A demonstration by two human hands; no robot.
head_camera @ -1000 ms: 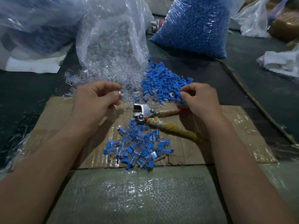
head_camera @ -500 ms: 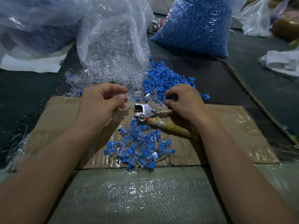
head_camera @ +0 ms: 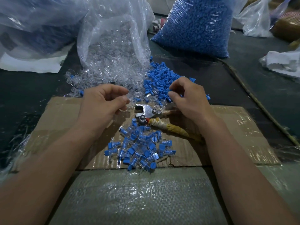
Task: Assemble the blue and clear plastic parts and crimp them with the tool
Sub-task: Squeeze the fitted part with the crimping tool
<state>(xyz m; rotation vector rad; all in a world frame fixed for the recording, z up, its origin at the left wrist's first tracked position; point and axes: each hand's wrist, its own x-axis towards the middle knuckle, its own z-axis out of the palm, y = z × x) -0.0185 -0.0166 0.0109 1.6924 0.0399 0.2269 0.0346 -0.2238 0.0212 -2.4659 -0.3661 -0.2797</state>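
Right hand (head_camera: 188, 98) has lifted, pinching one blue part (head_camera: 170, 91).

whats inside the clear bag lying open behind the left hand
Clear plastic parts fill the clear bag and spill out of its mouth toward the cardboard. Whatever lies under the heap or deeper in the bag is covered.

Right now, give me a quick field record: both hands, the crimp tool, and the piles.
left hand: fingers curled at the clear parts; hold unclear
right hand: pinches a blue part
crimp tool: lying flat on the cardboard, not gripped
assembled parts: heaped near the tool's head
loose blue parts: beside clear parts
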